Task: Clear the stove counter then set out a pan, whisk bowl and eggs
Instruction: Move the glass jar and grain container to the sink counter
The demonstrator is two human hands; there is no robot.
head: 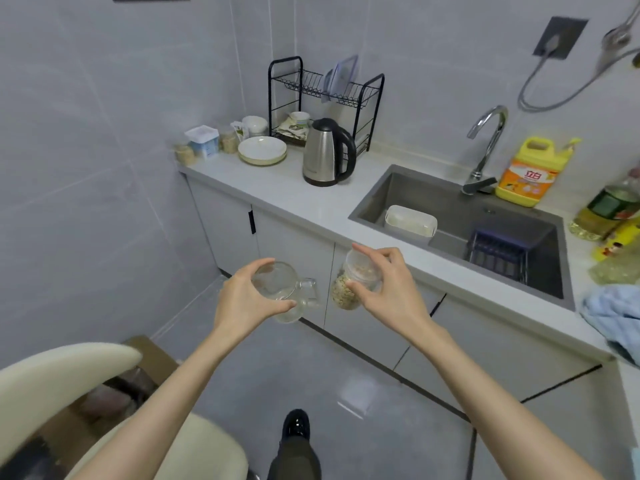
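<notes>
My left hand (242,296) grips a clear glass mug (282,289) by its rim from above, its handle pointing right. A clear jar of pale beans (348,289) hangs beside it, held by its lid in my right hand (384,282). Both are in the air in front of the grey counter (294,199), below its front edge and over the floor. No pan, whisk bowl or eggs are in sight.
On the counter's far left stand small jars (185,154), a white tub (203,140), stacked plates (262,150), a steel kettle (325,154) and a black dish rack (325,95). The sink (460,223) holds a white container. Yellow detergent (530,171), oil bottle (609,209), blue cloth (613,313) at right. Cream chair (69,372) lower left.
</notes>
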